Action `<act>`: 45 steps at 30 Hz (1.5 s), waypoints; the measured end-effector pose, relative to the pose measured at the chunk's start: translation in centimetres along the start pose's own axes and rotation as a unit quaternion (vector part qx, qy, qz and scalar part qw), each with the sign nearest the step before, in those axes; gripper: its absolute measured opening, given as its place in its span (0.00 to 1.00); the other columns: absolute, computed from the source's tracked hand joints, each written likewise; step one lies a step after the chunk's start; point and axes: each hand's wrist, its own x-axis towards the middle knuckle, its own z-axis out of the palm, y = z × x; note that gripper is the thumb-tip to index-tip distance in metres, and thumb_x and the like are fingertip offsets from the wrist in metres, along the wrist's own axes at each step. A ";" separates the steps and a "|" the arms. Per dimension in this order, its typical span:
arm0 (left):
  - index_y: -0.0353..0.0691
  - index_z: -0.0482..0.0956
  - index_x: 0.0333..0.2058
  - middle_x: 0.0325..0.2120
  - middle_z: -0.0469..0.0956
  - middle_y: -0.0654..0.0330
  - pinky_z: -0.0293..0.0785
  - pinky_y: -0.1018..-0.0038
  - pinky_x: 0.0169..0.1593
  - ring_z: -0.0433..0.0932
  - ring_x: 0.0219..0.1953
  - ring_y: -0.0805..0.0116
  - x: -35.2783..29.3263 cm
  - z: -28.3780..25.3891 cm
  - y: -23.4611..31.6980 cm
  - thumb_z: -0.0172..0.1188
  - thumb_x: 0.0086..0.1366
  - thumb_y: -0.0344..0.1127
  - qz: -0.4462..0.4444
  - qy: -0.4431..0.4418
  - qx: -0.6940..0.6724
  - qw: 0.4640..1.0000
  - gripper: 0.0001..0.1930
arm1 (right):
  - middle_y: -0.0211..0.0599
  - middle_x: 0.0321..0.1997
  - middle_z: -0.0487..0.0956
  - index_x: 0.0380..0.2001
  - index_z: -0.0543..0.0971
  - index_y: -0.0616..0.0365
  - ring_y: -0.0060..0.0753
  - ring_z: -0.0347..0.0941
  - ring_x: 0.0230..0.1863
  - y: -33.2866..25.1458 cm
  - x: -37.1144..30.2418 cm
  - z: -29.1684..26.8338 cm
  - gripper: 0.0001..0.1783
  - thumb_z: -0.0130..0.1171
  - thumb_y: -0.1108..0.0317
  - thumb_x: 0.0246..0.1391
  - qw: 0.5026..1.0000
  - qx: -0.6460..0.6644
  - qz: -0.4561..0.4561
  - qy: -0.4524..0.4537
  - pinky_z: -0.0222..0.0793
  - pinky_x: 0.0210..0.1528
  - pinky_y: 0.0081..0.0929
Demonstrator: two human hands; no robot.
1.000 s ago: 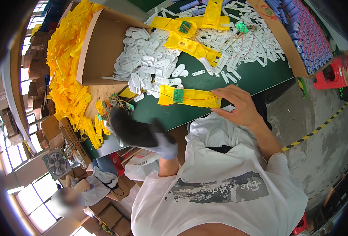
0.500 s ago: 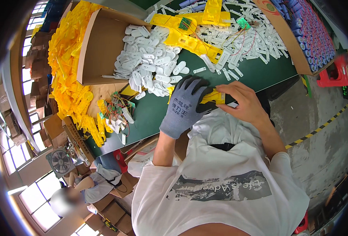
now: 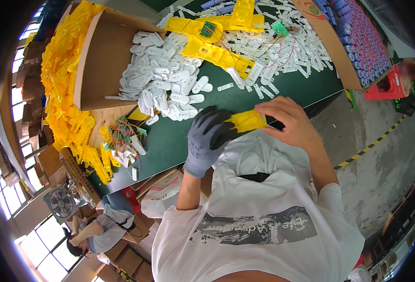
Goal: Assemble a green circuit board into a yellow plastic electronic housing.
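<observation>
Between my two hands, just above the near edge of the green table (image 3: pixel 170 145), is a yellow plastic casing (image 3: pixel 248 121). My left hand (image 3: pixel 206 138), in a grey glove with black fingers, is closed on the casing's left end. My bare right hand (image 3: pixel 289 121) pinches its right end between thumb and fingers. The left end is hidden under the glove. Beyond my hands lie a heap of white oval plastic pieces (image 3: pixel 163 77) and several larger yellow casings (image 3: pixel 217 50). A green circuit board (image 3: pixel 208 29) with thin wires rests on one of those casings.
A cardboard box (image 3: pixel 109 56) lies on its side at the left, beside a big yellow casing pile (image 3: pixel 66 89). Wired circuit boards (image 3: pixel 125 136) sit nearer. At the right stand a box of blue cylindrical cells (image 3: pixel 362 47) and red stools (image 3: pixel 390 84). Another person (image 3: pixel 106 230) sits at lower left.
My left hand has moved slightly left and down along the casing, and more of the casing's yellow face shows. The right hand keeps its end. The whole view has shifted a little.
</observation>
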 end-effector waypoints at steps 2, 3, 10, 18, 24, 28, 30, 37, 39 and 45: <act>0.44 0.80 0.34 0.42 0.78 0.60 0.67 0.58 0.56 0.74 0.47 0.53 0.0 -0.4 0.2 0.67 0.44 0.30 -0.043 0.052 0.075 0.995 0.14 | 0.34 0.37 0.80 0.39 0.79 0.57 0.38 0.74 0.38 0.5 0.3 -0.3 0.21 0.71 0.74 0.36 0.998 0.014 0.033 0.054 0.70 0.41 0.30; 0.44 0.80 0.34 0.42 0.78 0.60 0.67 0.59 0.54 0.74 0.46 0.53 -0.2 -0.4 0.1 0.66 0.43 0.28 -0.064 0.066 0.073 0.993 0.16 | 0.36 0.35 0.80 0.37 0.80 0.58 0.37 0.75 0.37 0.6 0.5 -1.0 0.16 0.69 0.74 0.39 0.995 0.013 0.040 0.086 0.70 0.38 0.29; 0.43 0.80 0.34 0.41 0.79 0.59 0.68 0.60 0.51 0.74 0.44 0.53 1.0 0.1 -0.3 0.65 0.45 0.28 -0.076 0.056 0.035 0.995 0.14 | 0.32 0.30 0.77 0.31 0.81 0.56 0.36 0.73 0.33 0.2 1.0 0.4 0.10 0.69 0.69 0.42 0.943 -0.140 0.204 0.221 0.69 0.33 0.29; 0.42 0.77 0.38 0.44 0.76 0.56 0.67 0.58 0.54 0.73 0.46 0.51 3.2 0.7 -1.5 0.64 0.49 0.29 0.032 -0.005 0.024 0.999 0.15 | 0.30 0.36 0.80 0.29 0.81 0.53 0.35 0.74 0.35 1.0 0.2 1.6 0.07 0.66 0.73 0.44 0.920 -0.213 0.158 0.288 0.69 0.36 0.29; 0.41 0.76 0.39 0.46 0.74 0.56 0.67 0.56 0.55 0.73 0.48 0.53 4.4 1.6 -2.1 0.65 0.50 0.32 0.102 0.001 0.038 0.994 0.16 | 0.32 0.34 0.82 0.30 0.80 0.56 0.35 0.76 0.35 1.3 -0.4 1.4 0.08 0.66 0.77 0.43 0.921 -0.118 0.186 0.320 0.70 0.39 0.26; 0.40 0.75 0.39 0.45 0.75 0.56 0.67 0.57 0.56 0.73 0.48 0.54 4.3 1.6 -2.8 0.66 0.52 0.33 0.100 0.014 0.051 0.994 0.15 | 0.35 0.32 0.82 0.30 0.80 0.58 0.34 0.77 0.31 -0.4 -0.3 0.9 0.10 0.67 0.80 0.41 0.913 0.004 0.206 0.353 0.72 0.35 0.22; 0.40 0.75 0.39 0.46 0.75 0.55 0.68 0.57 0.55 0.73 0.48 0.54 4.5 1.4 -2.8 0.66 0.52 0.33 0.094 0.006 0.043 0.995 0.15 | 0.35 0.30 0.81 0.30 0.80 0.58 0.33 0.77 0.26 -1.4 -0.4 0.5 0.11 0.68 0.81 0.40 0.953 -0.071 0.118 0.269 0.73 0.29 0.20; 0.39 0.76 0.38 0.44 0.77 0.54 0.69 0.58 0.54 0.74 0.47 0.50 4.7 1.1 -2.3 0.64 0.49 0.27 0.059 0.004 0.009 0.998 0.14 | 0.31 0.26 0.78 0.32 0.78 0.57 0.31 0.77 0.25 -2.9 0.5 -0.9 0.15 0.68 0.80 0.37 0.974 -0.203 0.048 0.091 0.73 0.25 0.23; 0.39 0.76 0.38 0.44 0.77 0.54 0.69 0.58 0.54 0.74 0.47 0.49 4.8 1.2 -2.3 0.64 0.49 0.27 0.055 0.006 0.002 0.998 0.15 | 0.31 0.27 0.78 0.32 0.77 0.57 0.31 0.77 0.25 -3.2 0.5 -1.0 0.14 0.67 0.79 0.39 0.971 -0.220 0.070 0.061 0.73 0.25 0.23; 0.39 0.76 0.38 0.44 0.77 0.53 0.69 0.58 0.53 0.74 0.47 0.48 4.8 0.8 -2.2 0.64 0.49 0.27 0.038 -0.010 -0.015 0.999 0.14 | 0.33 0.32 0.80 0.33 0.77 0.61 0.31 0.78 0.32 -3.4 1.4 -1.6 0.11 0.61 0.75 0.42 0.959 -0.282 0.033 -0.023 0.74 0.29 0.23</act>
